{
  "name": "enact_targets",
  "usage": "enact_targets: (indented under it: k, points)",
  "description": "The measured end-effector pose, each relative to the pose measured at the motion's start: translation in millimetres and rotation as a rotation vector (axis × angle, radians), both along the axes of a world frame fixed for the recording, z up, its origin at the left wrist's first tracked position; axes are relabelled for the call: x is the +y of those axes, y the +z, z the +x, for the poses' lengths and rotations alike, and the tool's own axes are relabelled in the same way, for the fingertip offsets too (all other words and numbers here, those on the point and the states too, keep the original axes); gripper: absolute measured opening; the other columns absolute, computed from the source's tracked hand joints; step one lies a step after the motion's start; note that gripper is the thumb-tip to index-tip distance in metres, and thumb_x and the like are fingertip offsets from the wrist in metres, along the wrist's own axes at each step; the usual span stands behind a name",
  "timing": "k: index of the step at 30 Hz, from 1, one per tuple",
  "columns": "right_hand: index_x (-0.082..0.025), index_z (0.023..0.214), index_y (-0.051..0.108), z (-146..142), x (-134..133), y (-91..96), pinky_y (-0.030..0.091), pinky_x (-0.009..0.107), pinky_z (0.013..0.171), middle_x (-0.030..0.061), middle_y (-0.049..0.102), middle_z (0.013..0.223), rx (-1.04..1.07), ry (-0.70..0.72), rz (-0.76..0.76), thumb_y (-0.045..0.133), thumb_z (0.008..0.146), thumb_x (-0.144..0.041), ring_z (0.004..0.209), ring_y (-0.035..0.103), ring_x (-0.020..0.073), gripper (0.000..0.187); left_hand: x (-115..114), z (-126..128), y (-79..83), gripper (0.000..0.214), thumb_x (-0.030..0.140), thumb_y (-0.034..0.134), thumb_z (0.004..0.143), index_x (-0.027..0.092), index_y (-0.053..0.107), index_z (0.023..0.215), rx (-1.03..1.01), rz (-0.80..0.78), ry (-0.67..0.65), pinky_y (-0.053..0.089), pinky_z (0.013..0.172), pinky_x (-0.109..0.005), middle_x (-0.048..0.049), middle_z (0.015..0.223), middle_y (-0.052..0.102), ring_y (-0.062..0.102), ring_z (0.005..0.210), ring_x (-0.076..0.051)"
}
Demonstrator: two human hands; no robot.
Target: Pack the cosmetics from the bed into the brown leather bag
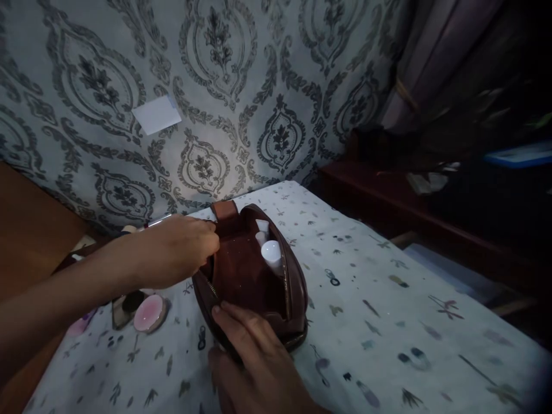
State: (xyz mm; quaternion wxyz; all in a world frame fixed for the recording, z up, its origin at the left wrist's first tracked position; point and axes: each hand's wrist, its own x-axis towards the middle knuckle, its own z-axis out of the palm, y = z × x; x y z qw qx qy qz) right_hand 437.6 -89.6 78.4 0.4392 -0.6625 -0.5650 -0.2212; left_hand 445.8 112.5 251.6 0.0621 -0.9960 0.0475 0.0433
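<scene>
A brown leather pouch lies unzipped on the patterned tablecloth. Inside it, along the right wall, stand white tubes and bottles. My left hand reaches in from the left, with its fingers pinched on the pouch's upper left rim by the zip. My right hand comes from below and rests on the pouch's near edge, with the thumb on the rim and the fingers curled around the outside.
A round pink compact and other small cosmetic items lie left of the pouch. A patterned wall with a white paper note rises behind. Dark furniture and a curtain stand at the right.
</scene>
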Motion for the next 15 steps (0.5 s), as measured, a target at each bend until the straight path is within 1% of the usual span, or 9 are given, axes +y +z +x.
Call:
enact_targets:
  k: [3,5,7,9,12,14,15]
  points:
    - [-0.020,0.084,0.069,0.1,-0.7,-0.9,0.053,0.037,0.103,0.0079,0.062,0.134,0.008,0.012,0.019,0.051,0.095,-0.018,0.127,0.054,0.0234,0.021,-6.6,11.1,-3.5,0.011,0.015,0.057,0.075,0.023,0.060,0.067,0.191,0.109,-0.060,0.040,0.064,-0.030,-0.0025,0.077,0.066,0.058,0.066,-0.019]
    - [-0.020,0.084,0.069,-0.2,-0.7,-1.4,0.053,0.038,0.103,0.0088,0.063,0.133,0.016,0.025,0.021,0.052,0.095,-0.019,0.127,0.054,0.0234,0.021,-10.6,14.2,-4.6,0.013,0.010,0.057,0.073,0.022,0.057,0.066,0.211,0.142,-0.065,0.039,0.063,-0.030,-0.0026,0.073,0.065,0.058,0.064,-0.020]
    - [-0.020,0.085,0.070,-0.7,-0.4,-2.5,0.053,0.038,0.104,0.0088,0.062,0.134,0.030,0.031,0.009,0.053,0.095,-0.019,0.128,0.054,0.0238,0.020,-13.4,13.3,-4.3,0.016,0.008,0.059,0.071,0.021,0.054,0.064,0.198,0.141,-0.061,0.039,0.063,-0.030,-0.0022,0.068,0.063,0.058,0.064,-0.020]
    - [-0.020,0.088,0.071,-1.4,0.2,-3.5,0.053,0.039,0.104,0.0081,0.062,0.135,0.036,0.040,-0.010,0.054,0.095,-0.021,0.128,0.054,0.0243,0.018,-14.2,9.7,-2.5,0.016,0.010,0.060,0.072,0.021,0.054,0.064,0.157,0.133,-0.029,0.041,0.065,-0.030,-0.0022,0.067,0.062,0.059,0.065,-0.020]
    - [-0.020,0.103,0.071,-2.4,1.7,-2.2,0.056,0.037,0.100,0.0096,0.063,0.133,0.085,0.007,-0.020,0.056,0.095,-0.025,0.123,0.058,0.0235,0.017,-10.6,5.3,1.3,0.013,0.015,0.062,0.075,0.022,0.057,0.065,0.125,0.125,0.021,0.042,0.068,-0.030,-0.0025,0.069,0.063,0.060,0.066,-0.020]
    - [-0.020,0.106,0.070,-2.3,2.3,1.5,0.055,0.040,0.101,0.0110,0.063,0.133,0.076,-0.010,-0.006,0.057,0.094,-0.024,0.122,0.058,0.0240,0.018,-5.9,5.8,3.4,0.015,0.017,0.065,0.073,0.022,0.057,0.062,0.155,0.090,0.016,0.042,0.067,-0.029,-0.0010,0.067,0.063,0.059,0.066,-0.019]
    - [-0.020,0.105,0.070,-1.9,2.6,3.8,0.054,0.042,0.103,0.0117,0.062,0.134,0.052,-0.012,0.001,0.057,0.094,-0.021,0.122,0.058,0.0246,0.017,-3.6,7.0,4.1,0.015,0.017,0.067,0.071,0.022,0.057,0.061,0.177,0.057,0.002,0.041,0.067,-0.028,0.0002,0.066,0.062,0.058,0.064,-0.018]
